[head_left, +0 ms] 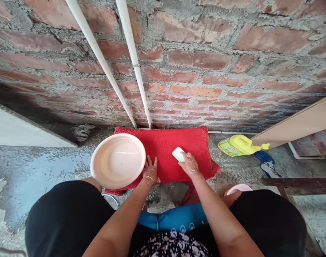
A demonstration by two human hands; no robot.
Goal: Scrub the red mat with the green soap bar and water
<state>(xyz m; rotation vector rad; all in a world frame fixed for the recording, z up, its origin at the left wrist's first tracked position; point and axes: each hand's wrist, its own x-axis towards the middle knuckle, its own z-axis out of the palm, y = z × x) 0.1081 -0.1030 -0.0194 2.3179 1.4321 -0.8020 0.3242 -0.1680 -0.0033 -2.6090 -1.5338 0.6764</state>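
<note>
A red cloth [165, 146] is spread over a low surface in front of me. My right hand [189, 163] grips a pale green bar of soap [178, 154] and rests it on the cloth, right of the middle. My left hand [150, 170] lies on the cloth with its fingers spread, holding nothing. Close beside its fingers stands a pale pink basin [94, 167] with water in it, on the left end of the cloth. The bar's right end is covered by my right fingers.
A yellow detergent bottle [234, 145] lies on the floor to the right, near a blue and white object [268, 166]. Two white pipes [137, 75] run down the brick wall [200, 59]. A grey rag [82, 132] lies at left. Part of a pink tub [239, 188] shows by my right knee.
</note>
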